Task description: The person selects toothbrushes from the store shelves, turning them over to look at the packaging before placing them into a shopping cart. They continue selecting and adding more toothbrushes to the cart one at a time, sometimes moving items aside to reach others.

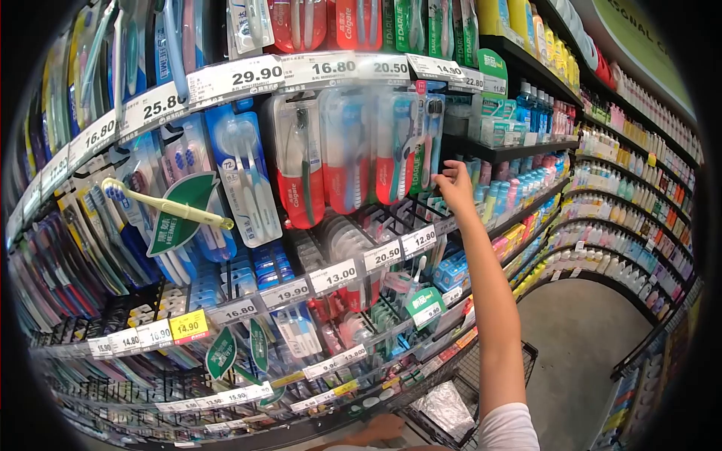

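My right hand (455, 186) is stretched out to the shelf at the end of my raised arm. Its thumb and forefinger are bent and apart, right at the lower edge of a hanging toothbrush pack (434, 124) with dark bristles. Beside that pack hang red-and-clear Colgate toothbrush packs (394, 154) and a green Darlie pack (418, 169). Down at the bottom edge, my left hand (385, 428) is dim and small, near the wire shopping cart (474, 376); its fingers do not show clearly. A silvery crinkled package (447, 410) lies in the cart.
Price tags (335, 275) run along the curved shelf edges. A large yellow toothbrush model (169, 203) and a green leaf-shaped sign (180, 218) stick out at left. Mouthwash bottles (538, 109) stand at right. The aisle floor (587, 323) curves past shelves of bottles (632, 184).
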{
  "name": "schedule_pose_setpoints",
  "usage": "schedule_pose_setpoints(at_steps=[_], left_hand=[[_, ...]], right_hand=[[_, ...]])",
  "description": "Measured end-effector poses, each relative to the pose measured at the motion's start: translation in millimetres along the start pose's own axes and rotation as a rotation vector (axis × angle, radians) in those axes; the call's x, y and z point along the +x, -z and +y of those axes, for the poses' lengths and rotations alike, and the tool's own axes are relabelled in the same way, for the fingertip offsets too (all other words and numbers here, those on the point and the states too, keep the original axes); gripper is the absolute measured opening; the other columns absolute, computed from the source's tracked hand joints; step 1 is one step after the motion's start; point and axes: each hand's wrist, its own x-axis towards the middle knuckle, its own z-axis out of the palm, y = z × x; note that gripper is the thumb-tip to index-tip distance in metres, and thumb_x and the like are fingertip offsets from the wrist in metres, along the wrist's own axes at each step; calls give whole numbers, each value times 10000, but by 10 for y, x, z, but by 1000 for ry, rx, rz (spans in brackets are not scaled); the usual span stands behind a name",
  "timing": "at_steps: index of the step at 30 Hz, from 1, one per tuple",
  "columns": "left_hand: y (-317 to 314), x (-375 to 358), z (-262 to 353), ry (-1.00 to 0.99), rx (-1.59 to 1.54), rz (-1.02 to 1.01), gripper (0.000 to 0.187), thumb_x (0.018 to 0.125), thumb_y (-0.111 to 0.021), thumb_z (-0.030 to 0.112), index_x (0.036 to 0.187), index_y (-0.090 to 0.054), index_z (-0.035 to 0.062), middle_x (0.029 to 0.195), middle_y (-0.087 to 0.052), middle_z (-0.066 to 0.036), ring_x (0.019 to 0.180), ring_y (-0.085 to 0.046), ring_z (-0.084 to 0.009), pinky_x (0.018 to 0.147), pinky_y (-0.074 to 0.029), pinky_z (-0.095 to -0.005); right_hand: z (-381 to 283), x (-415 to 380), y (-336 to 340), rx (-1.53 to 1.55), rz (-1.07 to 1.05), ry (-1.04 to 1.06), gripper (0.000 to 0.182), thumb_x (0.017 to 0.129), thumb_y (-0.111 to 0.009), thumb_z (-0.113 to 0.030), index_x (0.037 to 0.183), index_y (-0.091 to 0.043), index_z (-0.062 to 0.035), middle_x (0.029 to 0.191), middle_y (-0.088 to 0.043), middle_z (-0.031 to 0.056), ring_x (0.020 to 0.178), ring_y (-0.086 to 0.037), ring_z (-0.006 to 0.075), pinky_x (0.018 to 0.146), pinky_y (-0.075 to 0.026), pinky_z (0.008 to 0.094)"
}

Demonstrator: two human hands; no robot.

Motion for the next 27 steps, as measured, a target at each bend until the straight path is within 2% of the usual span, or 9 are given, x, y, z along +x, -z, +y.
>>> schedule_pose_setpoints(at_steps=[4, 5, 8, 11, 14, 18, 20, 21, 27], left_hand=[[-88, 78, 3, 25, 26, 109, 283, 796, -484, 263, 901, -605, 29, 854, -628, -168, 785, -606, -358, 692, -473, -506], [-112, 87, 14, 29, 20, 116, 281, 795, -484, 262, 899, -604, 29, 851, -628, -168, 783, -606, -358, 691, -473, -506], [-59, 158, 55, 36, 7, 114, 275, 793, -486, 258, 894, -601, 30, 844, -626, -168, 777, -605, -357, 686, -473, -506], [28, 236, 107, 41, -1, 115, 269, 791, -487, 255, 888, -598, 30, 837, -624, -168, 772, -605, -356, 680, -472, -505], [117, 322, 154, 45, -4, 121, 263, 788, -489, 252, 882, -595, 30, 830, -623, -168, 766, -604, -356, 675, -472, -505], [190, 443, 185, 56, -10, 129, 256, 785, -491, 248, 875, -591, 30, 820, -621, -167, 759, -603, -355, 669, -471, -504], [249, 498, 203, 59, -9, 130, 252, 783, -492, 246, 871, -589, 31, 815, -619, -167, 755, -603, -355, 665, -471, -503], [272, 525, 212, 58, -9, 129, 250, 783, -492, 245, 869, -588, 31, 813, -619, -167, 753, -603, -355, 663, -471, -503], [383, 659, 277, 57, -7, 123, 238, 778, -496, 238, 858, -582, 31, 798, -615, -167, 742, -601, -354, 653, -470, -502]], right_hand=[[199, 210, 18, 173, -24, -301, 332, 832, -539, -101, 1155, -496, -34, 1006, -566, 101, 845, -583, 152, 700, -494, 265], [276, 291, 26, 153, -62, -310, 393, 805, -569, -120, 1176, -484, -22, 1036, -581, 126, 903, -601, 195, 728, -498, 294], [334, 476, 66, -339, -39, -74, 481, 764, -611, -137, 1205, -464, -12, 1056, -594, 156, 938, -607, 241, 767, -496, 326], [557, 704, -34, -469, -50, -30, 564, 720, -645, -116, 1234, -439, -9, 1026, -610, 175, 929, -607, 271, 803, -486, 352], [825, 881, -159, -346, -138, -46, 558, 761, -643, -230, 1235, -431, -28, 1019, -620, 196, 957, -600, 333, 851, -458, 373], [1157, 1128, -357, -186, -258, -61, 552, 761, -645, -178, 1246, -421, -38, 943, -624, 167, 904, -612, 291, 791, -472, 359], [958, 1090, -361, -172, -320, -99, 535, 770, -633, -149, 1248, -420, -39, 909, -622, 150, 867, -616, 270, 754, -477, 352], [724, 1012, -310, -186, -351, -99, 479, 768, -630, -65, 1190, -418, 19, 917, -617, 95, 816, -582, 150, 737, -466, 276], [942, 1115, -327, -295, -338, -63, 395, 732, -681, -107, 1062, -489, -7, 899, -573, 86, 816, -543, 156, 742, -448, 269]])
